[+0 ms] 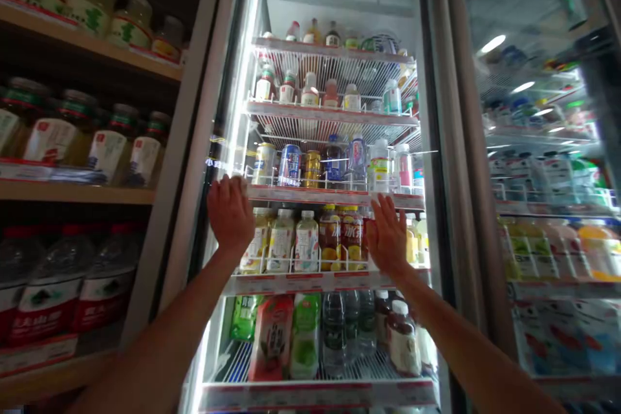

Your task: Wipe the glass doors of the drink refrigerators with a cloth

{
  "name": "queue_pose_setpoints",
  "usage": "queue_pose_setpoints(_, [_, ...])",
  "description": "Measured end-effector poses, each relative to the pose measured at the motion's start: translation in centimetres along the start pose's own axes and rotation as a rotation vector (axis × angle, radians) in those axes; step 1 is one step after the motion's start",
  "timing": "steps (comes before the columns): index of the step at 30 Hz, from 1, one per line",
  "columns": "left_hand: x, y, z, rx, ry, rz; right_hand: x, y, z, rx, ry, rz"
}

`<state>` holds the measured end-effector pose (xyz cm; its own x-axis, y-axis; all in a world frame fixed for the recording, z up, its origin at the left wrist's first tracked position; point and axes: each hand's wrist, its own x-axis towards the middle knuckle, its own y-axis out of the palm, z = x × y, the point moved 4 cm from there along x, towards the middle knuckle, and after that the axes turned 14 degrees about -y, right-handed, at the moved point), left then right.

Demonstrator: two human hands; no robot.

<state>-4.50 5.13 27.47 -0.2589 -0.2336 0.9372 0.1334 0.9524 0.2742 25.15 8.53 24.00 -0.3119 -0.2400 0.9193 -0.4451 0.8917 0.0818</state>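
Note:
Both of my arms reach up toward an upright drinks fridge [310,282] with lit shelves. My left hand [229,215] is at the fridge's left side, just below the can shelf's height. Its fingers point up and away, look foreshortened, and show no object in them. My right hand [389,233] is raised in front of the shelf of bottled drinks, fingers stretched and slightly apart, holding nothing. It partly hides bottles behind it. Between my hands stand a white-labelled bottle [306,242] and dark tea bottles [352,239]. Whether either hand touches glass, I cannot tell.
Cans [290,166] and more bottles fill the shelves above. Large bottles and a red pack [272,339] stand low down. At left, a wooden shelf [97,193] holds jars and bottles. A second glass-fronted fridge [557,207] is at right, past a metal frame [466,142].

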Motion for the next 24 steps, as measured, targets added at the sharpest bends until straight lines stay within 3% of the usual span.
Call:
queue_pose_setpoints(5, [-1.3, 0.1, -1.1, -0.031, 0.223, 0.196, 0.2, -0.2, 0.1, -0.019, -0.043, -0.014])
queue_pose_setpoints(9, [0.1, -0.1, -0.7, 0.014, -0.072, 0.034, -0.1, -0.5, -1.1, -0.045, -0.001, -0.034])
queue_pose_setpoints(10, [0.3, 0.1, -1.1, 0.007, -0.084, 0.027, -0.3, -0.5, -1.5, -0.054, 0.013, -0.035])
queue_pose_setpoints(15, [-0.3, 2.1, -4.9, -0.101, 0.262, 0.24, -1.4, -1.2, -3.5, -0.087, 0.006, -0.009])
queue_pose_setpoints(20, [0.4, 2.7, -6.4, -0.105, 0.048, 0.042, -3.3, -2.7, -6.4, -0.156, 0.053, -0.015])
queue_pose_setpoints(24, [-1.4, 4.7, -12.0, -0.185, 0.376, 0.249, -4.3, -3.7, -8.4, -0.184, 0.084, 0.015])
